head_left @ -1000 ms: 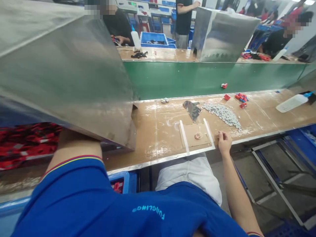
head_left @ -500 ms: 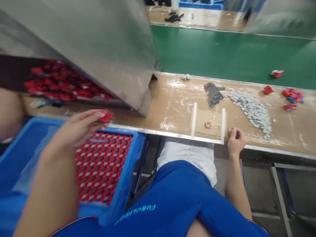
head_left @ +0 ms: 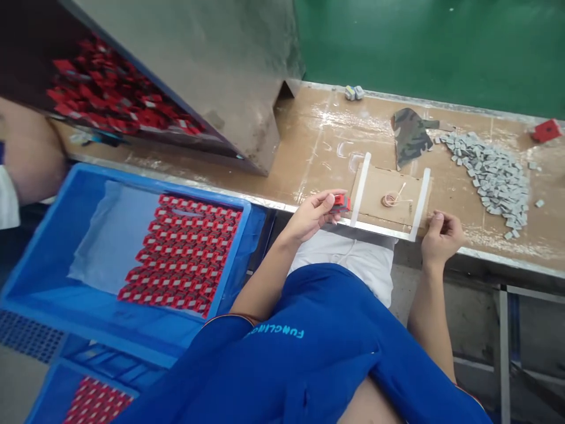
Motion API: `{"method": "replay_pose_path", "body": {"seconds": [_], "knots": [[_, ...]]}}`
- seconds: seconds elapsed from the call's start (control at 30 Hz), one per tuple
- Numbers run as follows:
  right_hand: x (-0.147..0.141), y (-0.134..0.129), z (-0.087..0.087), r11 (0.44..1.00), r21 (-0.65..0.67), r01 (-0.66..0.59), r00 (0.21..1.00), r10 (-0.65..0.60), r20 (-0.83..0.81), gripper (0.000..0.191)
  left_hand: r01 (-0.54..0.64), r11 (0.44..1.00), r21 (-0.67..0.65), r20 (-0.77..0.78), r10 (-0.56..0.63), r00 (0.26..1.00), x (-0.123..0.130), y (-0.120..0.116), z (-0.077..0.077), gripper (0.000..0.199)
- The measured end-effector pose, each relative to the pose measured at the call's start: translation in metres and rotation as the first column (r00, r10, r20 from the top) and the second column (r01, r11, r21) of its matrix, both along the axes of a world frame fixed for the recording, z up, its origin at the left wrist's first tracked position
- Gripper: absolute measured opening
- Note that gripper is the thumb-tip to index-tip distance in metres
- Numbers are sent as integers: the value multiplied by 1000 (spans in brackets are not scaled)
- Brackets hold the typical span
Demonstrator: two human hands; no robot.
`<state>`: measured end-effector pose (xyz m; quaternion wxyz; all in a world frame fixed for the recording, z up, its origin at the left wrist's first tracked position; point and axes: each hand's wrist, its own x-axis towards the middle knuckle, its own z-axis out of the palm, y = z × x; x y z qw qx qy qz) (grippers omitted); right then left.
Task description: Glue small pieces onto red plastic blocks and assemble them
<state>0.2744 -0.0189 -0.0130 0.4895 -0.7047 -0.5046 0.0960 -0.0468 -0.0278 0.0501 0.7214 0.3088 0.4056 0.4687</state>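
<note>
Head view: my left hand [head_left: 313, 217] pinches a small red part [head_left: 341, 202]; right hand [head_left: 441, 239] curled beside the taped cardboard [head_left: 388, 197], can't tell if gripping.

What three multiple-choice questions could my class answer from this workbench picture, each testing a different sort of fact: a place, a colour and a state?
1. Where does the grey pile of small pieces lie relative to the cardboard sheet?
A. To its right on the bench
B. Inside the blue crate
C. Under the camouflage cloth

2. What colour is the tape strip on the cardboard?
A. Green
B. White
C. Blue

3. What is the left hand doing?
A. Lying open on the cardboard
B. Gripping the crate rim
C. Pinching a small red piece

Answers:
1. A, the pile sits on the bench beyond the cardboard's right end.
2. B, the strip shows white against the brown cardboard.
3. C, the red piece sits between the fingers.
</note>
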Motion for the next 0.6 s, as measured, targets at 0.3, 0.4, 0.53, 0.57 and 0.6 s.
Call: {"method": "replay_pose_path", "body": {"seconds": [0.3, 0.4, 0.53, 0.57, 0.6], "knots": [[-14, -2, 14, 985, 66, -162, 985, 166, -57, 38, 106, 986, 128, -180, -82, 980, 32, 30, -36, 56], [-26, 6, 21, 945, 61, -322, 939, 327, -111, 42, 121, 968, 218, -211, -74, 975, 47, 32, -39, 56], [-36, 23, 34, 896, -27, -444, 895, 442, -54, 42, 182, 930, 320, -290, -87, 953, 53, 32, -41, 55], [-37, 26, 38, 885, -41, -464, 886, 463, -37, 38, 197, 919, 341, -315, -85, 945, 52, 32, -42, 55], [-38, 28, 42, 873, -48, -485, 874, 485, -20, 32, 212, 910, 357, -337, -86, 938, 50, 31, -42, 55]]}}
